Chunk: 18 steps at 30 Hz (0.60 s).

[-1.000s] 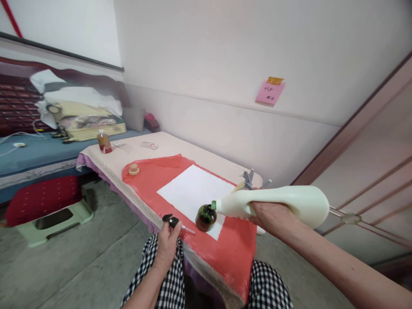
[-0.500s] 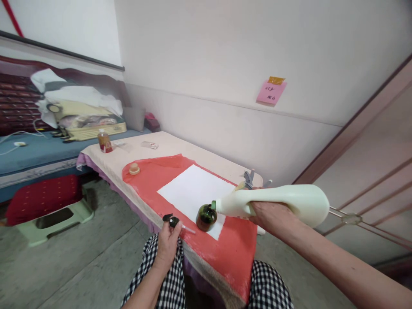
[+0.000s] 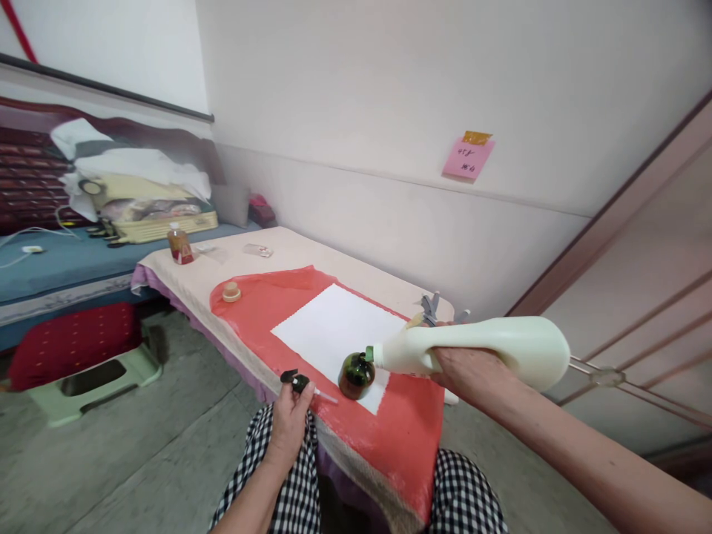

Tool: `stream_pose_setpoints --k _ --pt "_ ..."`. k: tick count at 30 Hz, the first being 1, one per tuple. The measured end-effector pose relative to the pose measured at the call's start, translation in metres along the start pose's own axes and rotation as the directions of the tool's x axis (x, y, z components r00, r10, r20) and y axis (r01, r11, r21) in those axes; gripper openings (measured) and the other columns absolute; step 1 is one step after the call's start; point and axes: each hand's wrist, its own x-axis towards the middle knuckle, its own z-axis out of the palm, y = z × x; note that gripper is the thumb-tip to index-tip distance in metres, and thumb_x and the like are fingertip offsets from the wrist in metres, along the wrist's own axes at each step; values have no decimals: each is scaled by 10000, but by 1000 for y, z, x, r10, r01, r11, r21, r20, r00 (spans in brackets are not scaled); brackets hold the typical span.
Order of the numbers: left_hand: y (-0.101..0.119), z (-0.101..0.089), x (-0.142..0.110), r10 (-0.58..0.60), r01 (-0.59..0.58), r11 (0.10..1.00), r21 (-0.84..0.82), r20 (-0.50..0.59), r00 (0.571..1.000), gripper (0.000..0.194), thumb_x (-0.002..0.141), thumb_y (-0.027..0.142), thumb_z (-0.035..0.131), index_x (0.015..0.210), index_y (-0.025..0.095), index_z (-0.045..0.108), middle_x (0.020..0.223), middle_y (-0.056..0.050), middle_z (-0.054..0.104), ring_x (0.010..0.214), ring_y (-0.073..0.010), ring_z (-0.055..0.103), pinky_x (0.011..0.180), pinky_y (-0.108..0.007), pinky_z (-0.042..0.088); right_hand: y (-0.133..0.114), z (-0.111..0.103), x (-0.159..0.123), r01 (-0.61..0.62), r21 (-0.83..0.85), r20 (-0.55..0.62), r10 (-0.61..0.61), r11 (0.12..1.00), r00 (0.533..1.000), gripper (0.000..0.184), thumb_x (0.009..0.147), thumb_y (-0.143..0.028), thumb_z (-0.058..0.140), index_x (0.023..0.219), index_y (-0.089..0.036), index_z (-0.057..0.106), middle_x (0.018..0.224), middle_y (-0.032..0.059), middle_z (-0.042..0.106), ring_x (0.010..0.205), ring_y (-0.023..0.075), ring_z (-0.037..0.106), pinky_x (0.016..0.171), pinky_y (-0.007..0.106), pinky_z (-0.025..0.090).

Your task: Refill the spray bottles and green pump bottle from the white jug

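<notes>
At the near end of the cloth-covered table: pale jug laid over, its mouth at the green bottle

The jug is held almost on its side by the right hand, presumably so that its contents can run toward the neck. Its handle is gripped with the fingers wrapped around; the fingertips are hidden behind the body. Whether the two mouths touch, or anything flows, cannot be told.

The green bottle is stood upright on the near corner of the white sheet, unsupported by either hand; its broad base probably suffices. Beneath lies red plastic, likely spread to spare the cloth from drips.

By the left hand the black pump head is pinched between thumb and curled fingers, its clear tube pointed toward the green bottle. It is held just beside the bottle, perhaps to be handy while the neck is left uncovered.

A round cap is set well apart, near the far end of the plastic.
</notes>
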Motion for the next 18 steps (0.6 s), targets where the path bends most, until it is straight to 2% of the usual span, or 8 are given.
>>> stream_pose_setpoints --k 6,18 --pt "1 0 0 10 -10 1000 1 -11 1000 357 815 516 583 918 175 592 720 0 611 711 -186 589 684 -309 468 1 2 -1 27 -33 4 -27 999 1000 626 693 -77 591 1307 -180 531 1188 154 651 1025 308 635 946 384 445" --pt "2 0 0 14 -14 1000 11 -9 1000 353 821 510 582 922 172 592 778 -20 642 735 -190 598 689 -310 469 4 14 0 61 -70 -16 -62 996 998 602 739 -62 540 1329 -179 513 1175 144 653 996 282 641 958 387 432"
